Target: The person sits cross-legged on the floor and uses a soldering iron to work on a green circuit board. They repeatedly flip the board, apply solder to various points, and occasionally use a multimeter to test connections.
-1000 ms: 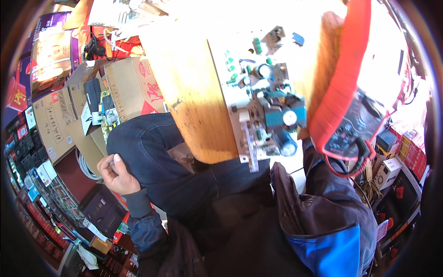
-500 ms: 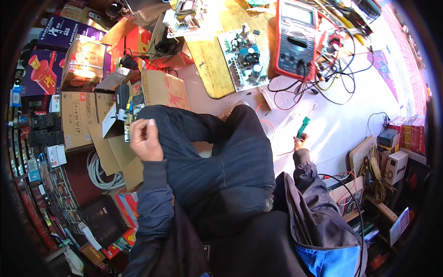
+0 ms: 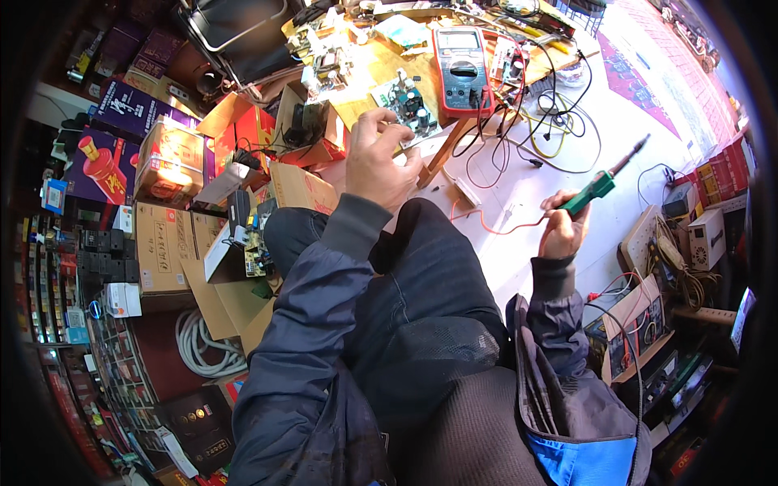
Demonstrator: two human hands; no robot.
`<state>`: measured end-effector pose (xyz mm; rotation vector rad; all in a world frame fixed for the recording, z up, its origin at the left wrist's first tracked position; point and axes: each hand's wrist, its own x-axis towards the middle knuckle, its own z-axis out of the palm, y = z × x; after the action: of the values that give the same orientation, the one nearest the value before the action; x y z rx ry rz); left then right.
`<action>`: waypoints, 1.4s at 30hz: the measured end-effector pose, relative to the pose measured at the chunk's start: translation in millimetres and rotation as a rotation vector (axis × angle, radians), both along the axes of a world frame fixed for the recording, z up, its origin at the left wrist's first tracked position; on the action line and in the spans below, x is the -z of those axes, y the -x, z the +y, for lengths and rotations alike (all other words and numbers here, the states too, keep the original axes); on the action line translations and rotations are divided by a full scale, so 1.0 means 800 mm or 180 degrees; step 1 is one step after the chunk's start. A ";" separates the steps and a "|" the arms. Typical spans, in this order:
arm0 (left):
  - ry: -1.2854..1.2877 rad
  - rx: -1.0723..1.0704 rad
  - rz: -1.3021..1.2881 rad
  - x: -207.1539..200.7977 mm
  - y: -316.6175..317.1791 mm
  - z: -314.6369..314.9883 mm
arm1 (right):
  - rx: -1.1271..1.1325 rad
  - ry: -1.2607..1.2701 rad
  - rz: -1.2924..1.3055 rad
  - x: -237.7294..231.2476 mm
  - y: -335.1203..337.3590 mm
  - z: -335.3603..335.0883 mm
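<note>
Working surface: a wooden table [image 3: 409, 63], cluttered and sunlit, standing on a pale floor. On it, a red-edged multimeter [image 3: 463, 69] stands just beside a populated circuit board [image 3: 409, 104]. The board lies at the near edge; judged light, stiff and fragile, best held by its bare rim, clear of the components. Smaller, a green-handled soldering tool [image 3: 592, 194]: judged light and rigid, to be gripped by the handle only, its metal end possibly hot. The left hand [image 3: 381, 158] has fingers bent, overlapping the board's near-left corner; glare and overlap leave pinch or contact undetermined. The right hand [image 3: 563, 231] has fingers closed around the tool's handle, its tip pointing up and right.
</note>
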<state>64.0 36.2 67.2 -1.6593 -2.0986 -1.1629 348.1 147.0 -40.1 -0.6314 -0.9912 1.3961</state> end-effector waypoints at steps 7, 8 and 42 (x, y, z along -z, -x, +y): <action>0.0256 -0.0104 0.0073 0.019 0.002 0.030 | -0.0778 0.0655 -0.0421 -0.024 0.085 -0.059; 0.0293 -0.0110 0.0143 0.020 0.002 0.030 | -0.0673 0.0736 -0.0463 -0.025 0.101 -0.066; -0.0631 -0.0575 -0.1352 0.025 -0.017 0.028 | -0.1008 -0.0516 -0.0816 -0.084 0.216 -0.025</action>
<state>77.4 58.3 47.2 -1.1863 -2.2171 -1.7143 175.3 127.2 27.4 -0.5576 -1.4431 1.5134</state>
